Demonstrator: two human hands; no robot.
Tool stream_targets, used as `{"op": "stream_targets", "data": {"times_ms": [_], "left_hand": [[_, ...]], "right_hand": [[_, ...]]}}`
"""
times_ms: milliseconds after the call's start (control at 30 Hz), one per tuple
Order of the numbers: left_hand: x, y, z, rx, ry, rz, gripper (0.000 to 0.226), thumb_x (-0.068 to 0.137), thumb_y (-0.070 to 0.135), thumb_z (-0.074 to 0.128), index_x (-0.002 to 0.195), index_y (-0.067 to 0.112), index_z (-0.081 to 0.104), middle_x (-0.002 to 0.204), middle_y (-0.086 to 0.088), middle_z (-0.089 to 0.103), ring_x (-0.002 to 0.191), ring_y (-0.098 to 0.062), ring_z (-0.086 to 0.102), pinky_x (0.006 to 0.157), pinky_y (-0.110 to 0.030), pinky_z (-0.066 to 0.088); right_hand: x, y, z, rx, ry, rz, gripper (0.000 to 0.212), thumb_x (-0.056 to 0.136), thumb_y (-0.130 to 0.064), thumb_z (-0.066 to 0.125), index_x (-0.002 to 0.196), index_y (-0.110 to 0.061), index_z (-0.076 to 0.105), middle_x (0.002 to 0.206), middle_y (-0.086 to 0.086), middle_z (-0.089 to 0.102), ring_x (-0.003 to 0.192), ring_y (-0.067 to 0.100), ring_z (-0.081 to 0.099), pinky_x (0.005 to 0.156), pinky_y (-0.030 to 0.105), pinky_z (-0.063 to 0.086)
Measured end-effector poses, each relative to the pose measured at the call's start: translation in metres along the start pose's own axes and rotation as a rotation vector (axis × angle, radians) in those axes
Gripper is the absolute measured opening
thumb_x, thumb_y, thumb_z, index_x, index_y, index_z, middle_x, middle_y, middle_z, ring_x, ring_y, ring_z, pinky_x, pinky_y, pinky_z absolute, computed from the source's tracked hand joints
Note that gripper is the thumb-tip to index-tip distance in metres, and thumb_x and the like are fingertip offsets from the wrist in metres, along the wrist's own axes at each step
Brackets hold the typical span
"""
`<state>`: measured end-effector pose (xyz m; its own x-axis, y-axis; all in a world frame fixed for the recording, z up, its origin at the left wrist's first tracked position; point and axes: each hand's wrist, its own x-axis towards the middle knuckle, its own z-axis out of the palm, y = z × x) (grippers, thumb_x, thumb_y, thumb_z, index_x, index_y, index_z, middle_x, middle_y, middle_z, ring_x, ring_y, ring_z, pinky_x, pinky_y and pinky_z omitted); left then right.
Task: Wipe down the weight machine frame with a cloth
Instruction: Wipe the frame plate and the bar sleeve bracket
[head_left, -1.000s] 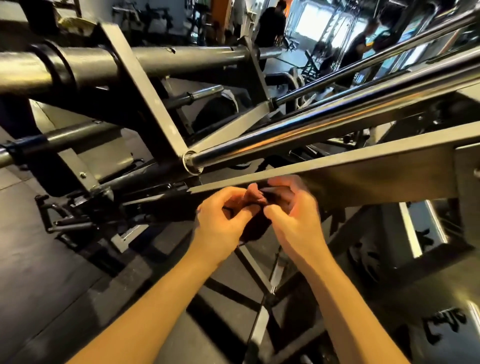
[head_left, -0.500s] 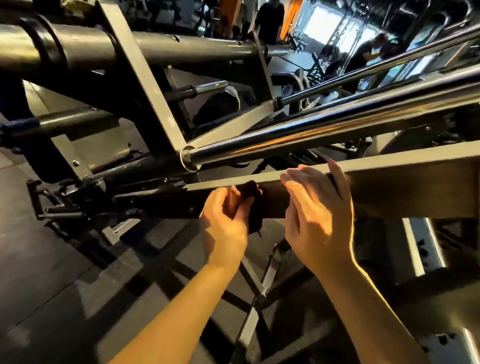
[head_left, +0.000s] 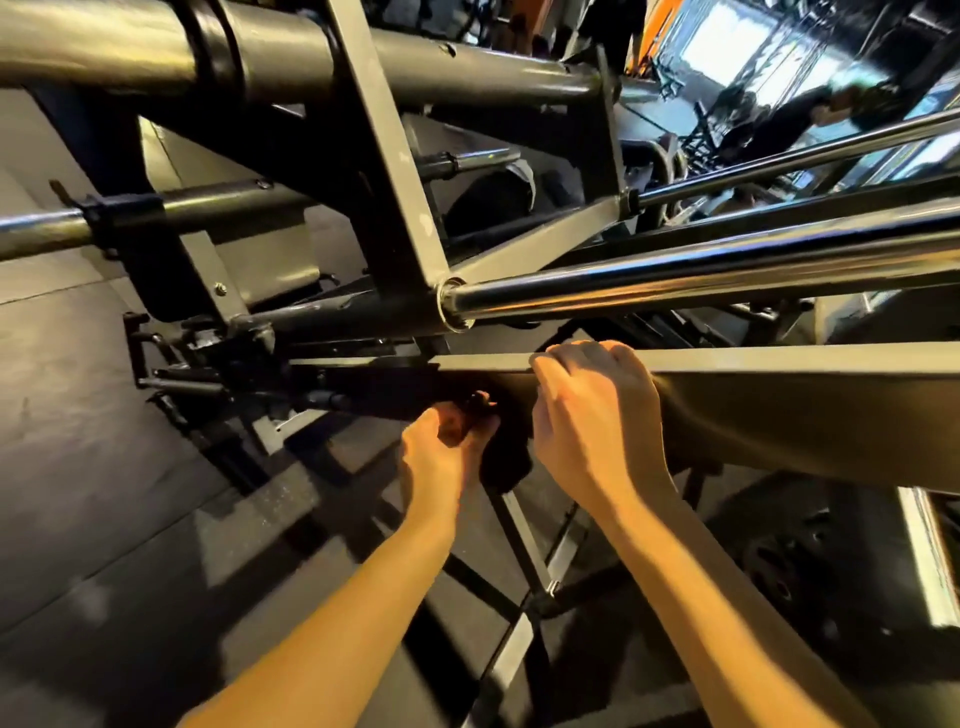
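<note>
Slid left and lower since before: left hand (head_left: 447, 447), gripping bunched black cloth (head_left: 506, 460). Right hand (head_left: 597, 410) hooked over grey steel frame beam (head_left: 779, 400), fingers (head_left: 566, 356) curled on top edge.

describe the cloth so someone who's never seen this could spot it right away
Find the flat grey frame beam crossing the right side, where the right hand hooks over its top edge. Just left, the left hand grips a cloth below it: soft, crumpled, black, unlike the rigid metal around.

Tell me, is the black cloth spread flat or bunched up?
Bunched up. The left hand grips the cloth in a wad, its loose end hanging below the beam.
</note>
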<state>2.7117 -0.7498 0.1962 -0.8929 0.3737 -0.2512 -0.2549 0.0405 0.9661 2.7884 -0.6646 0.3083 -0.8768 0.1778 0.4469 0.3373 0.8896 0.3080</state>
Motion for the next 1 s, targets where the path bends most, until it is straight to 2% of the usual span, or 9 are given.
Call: {"op": "stream_targets", "data": {"times_ms": [133, 200, 267, 333, 433, 600, 667, 833, 1000], "left_hand": [[-0.009, -0.007, 0.012, -0.165, 0.006, 0.013, 0.015, 0.091, 0.027, 0.076, 0.098, 0.030, 0.064, 0.093, 0.014, 0.070, 0.089, 0.001, 0.067, 0.071, -0.011, 0.046], [0.016, -0.015, -0.003, -0.190, 0.090, -0.055, 0.015, 0.094, 0.017, 0.073, 0.095, 0.029, 0.065, 0.096, 0.009, 0.070, 0.098, -0.009, 0.069, 0.083, -0.019, 0.051], [0.047, -0.022, -0.025, -0.168, 0.155, -0.152, 0.016, 0.096, 0.014, 0.069, 0.112, 0.019, 0.067, 0.110, 0.001, 0.068, 0.110, -0.020, 0.065, 0.099, -0.033, 0.051], [0.070, -0.028, -0.044, -0.198, 0.200, -0.258, 0.033, 0.097, 0.013, 0.068, 0.129, 0.016, 0.062, 0.120, -0.004, 0.066, 0.117, -0.024, 0.061, 0.103, -0.038, 0.049], [0.073, -0.029, -0.047, -0.215, 0.231, -0.280, 0.040, 0.095, 0.015, 0.070, 0.134, 0.017, 0.061, 0.127, -0.006, 0.066, 0.122, -0.028, 0.061, 0.102, -0.039, 0.050], [0.034, -0.023, -0.007, -0.287, 0.051, -0.295, 0.024, 0.104, 0.022, 0.054, 0.127, 0.020, 0.063, 0.118, -0.001, 0.066, 0.108, -0.016, 0.060, 0.088, -0.025, 0.045], [0.046, -0.024, -0.020, -0.215, 0.101, -0.288, 0.034, 0.100, 0.020, 0.064, 0.133, 0.020, 0.060, 0.123, 0.000, 0.064, 0.118, -0.019, 0.059, 0.098, -0.032, 0.045], [0.089, -0.040, -0.059, -0.218, 0.164, -0.351, 0.053, 0.092, 0.016, 0.074, 0.140, 0.022, 0.054, 0.134, -0.004, 0.060, 0.128, -0.026, 0.055, 0.106, -0.043, 0.048], [0.034, -0.031, -0.016, -0.148, -0.055, -0.104, 0.024, 0.092, 0.023, 0.075, 0.110, 0.034, 0.063, 0.111, 0.010, 0.068, 0.107, -0.008, 0.065, 0.088, -0.029, 0.050]], "right_hand": [[0.001, -0.002, 0.007, -0.021, 0.000, 0.002, 0.034, 0.089, -0.025, 0.048, 0.107, -0.011, 0.073, 0.106, 0.009, 0.072, 0.099, 0.025, 0.066, 0.092, 0.037, 0.044], [0.001, -0.004, 0.011, -0.064, -0.012, 0.002, 0.035, 0.088, -0.026, 0.048, 0.108, -0.011, 0.073, 0.109, 0.008, 0.072, 0.101, 0.025, 0.065, 0.092, 0.035, 0.042], [0.001, -0.005, 0.018, -0.065, 0.009, -0.001, 0.031, 0.088, -0.024, 0.053, 0.109, -0.011, 0.073, 0.109, 0.009, 0.072, 0.100, 0.025, 0.065, 0.093, 0.035, 0.041], [0.004, -0.007, 0.023, -0.040, 0.031, -0.013, 0.031, 0.089, -0.023, 0.053, 0.110, -0.010, 0.072, 0.109, 0.009, 0.072, 0.100, 0.025, 0.065, 0.093, 0.036, 0.041], [0.002, -0.008, 0.028, -0.035, 0.056, -0.022, 0.029, 0.089, -0.021, 0.054, 0.108, -0.009, 0.071, 0.108, 0.009, 0.072, 0.099, 0.025, 0.065, 0.093, 0.037, 0.043], [0.002, -0.008, 0.035, 0.016, 0.123, -0.028, 0.023, 0.093, -0.019, 0.057, 0.106, -0.008, 0.072, 0.104, 0.009, 0.073, 0.094, 0.024, 0.067, 0.088, 0.035, 0.046], [0.000, -0.008, 0.038, 0.013, 0.114, -0.046, 0.023, 0.091, -0.019, 0.059, 0.107, -0.008, 0.072, 0.106, 0.009, 0.072, 0.095, 0.024, 0.067, 0.089, 0.035, 0.046], [0.005, -0.016, 0.045, -0.014, 0.057, -0.037, 0.025, 0.088, -0.022, 0.068, 0.109, -0.011, 0.072, 0.109, 0.008, 0.072, 0.099, 0.024, 0.066, 0.094, 0.036, 0.041], [0.019, -0.027, 0.071, 0.048, -0.098, 0.052, 0.028, 0.092, -0.028, 0.055, 0.108, -0.009, 0.068, 0.107, 0.014, 0.070, 0.098, 0.033, 0.067, 0.091, 0.047, 0.048]]}}
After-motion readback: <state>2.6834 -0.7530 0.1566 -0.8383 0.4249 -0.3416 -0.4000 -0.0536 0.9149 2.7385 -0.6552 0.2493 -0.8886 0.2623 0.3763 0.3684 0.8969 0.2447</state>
